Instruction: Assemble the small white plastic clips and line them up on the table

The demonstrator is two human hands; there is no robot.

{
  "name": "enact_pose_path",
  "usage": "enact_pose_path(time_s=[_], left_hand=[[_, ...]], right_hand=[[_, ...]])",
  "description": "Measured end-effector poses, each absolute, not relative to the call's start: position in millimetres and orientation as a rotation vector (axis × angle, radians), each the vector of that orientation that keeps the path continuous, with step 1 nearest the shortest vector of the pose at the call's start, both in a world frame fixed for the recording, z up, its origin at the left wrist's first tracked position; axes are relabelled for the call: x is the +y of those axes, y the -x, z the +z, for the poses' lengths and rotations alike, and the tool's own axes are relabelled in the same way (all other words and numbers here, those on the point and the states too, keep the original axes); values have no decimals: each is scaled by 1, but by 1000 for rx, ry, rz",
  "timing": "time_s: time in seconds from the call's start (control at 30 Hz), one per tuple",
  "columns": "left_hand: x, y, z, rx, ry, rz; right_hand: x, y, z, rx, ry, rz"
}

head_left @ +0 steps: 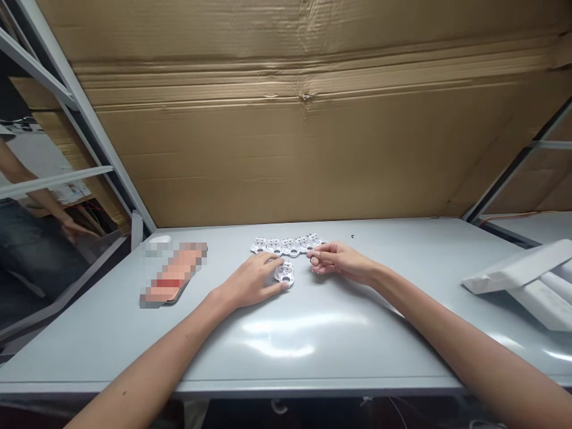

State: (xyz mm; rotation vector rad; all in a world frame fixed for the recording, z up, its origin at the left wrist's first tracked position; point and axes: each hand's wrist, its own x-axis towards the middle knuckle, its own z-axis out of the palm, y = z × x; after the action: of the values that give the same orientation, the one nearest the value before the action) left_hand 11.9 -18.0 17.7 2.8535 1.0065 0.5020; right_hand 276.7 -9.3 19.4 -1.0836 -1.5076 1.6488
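Observation:
A small white moulded part (284,273) with holes and a round cut-out lies on the table. My left hand (257,280) grips it between the thumb at its lower edge and the fingers at its upper left. My right hand (342,262), just right of that part, is closed in a pinch on a small black piece (313,260), mostly hidden by the fingertips. Behind both hands stands a row of several similar white parts (289,246), side by side; its right end is partly covered by my right hand. Farther back lies a tiny black C-shaped piece (353,236).
A blurred-out orange flat object (176,277) lies on the table's left side, with a small white object (159,239) behind it. White packaging (531,280) sits at the right. Cardboard (286,161) walls the back, between metal frame posts. Another person's arm (44,196) shows at far left.

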Motion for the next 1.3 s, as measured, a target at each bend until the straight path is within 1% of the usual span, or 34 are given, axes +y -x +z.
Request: enact_pose_path(time_s=[0.4,0.63,0.87,0.93,1.0,1.13,1.23,1.3], left_hand=[[-18,-12,19,1017,-2847,494],[-17,-12,18,1025,-2848,490],[-17,-11,17,1010,-2846,510],[-17,-12,17,1012,-2851,502],[-17,-12,17,1020,-2854,496],[-18,-12,18,1033,-2849,485],[-17,-11,19,1037,-2849,490],[-16,-10,20,1054,-2854,503]], right_hand=[[-8,-282,18,-1377,991,1759],[-7,-282,20,-1413,1024,1685],[-10,-276,27,-1363,927,1686],[-10,-275,26,-1387,974,1609],[-9,-274,22,-1458,1060,1454],[-10,-272,15,-1790,1154,973],[-17,-267,15,-2144,1086,607],[-24,-262,18,-2317,973,568]])
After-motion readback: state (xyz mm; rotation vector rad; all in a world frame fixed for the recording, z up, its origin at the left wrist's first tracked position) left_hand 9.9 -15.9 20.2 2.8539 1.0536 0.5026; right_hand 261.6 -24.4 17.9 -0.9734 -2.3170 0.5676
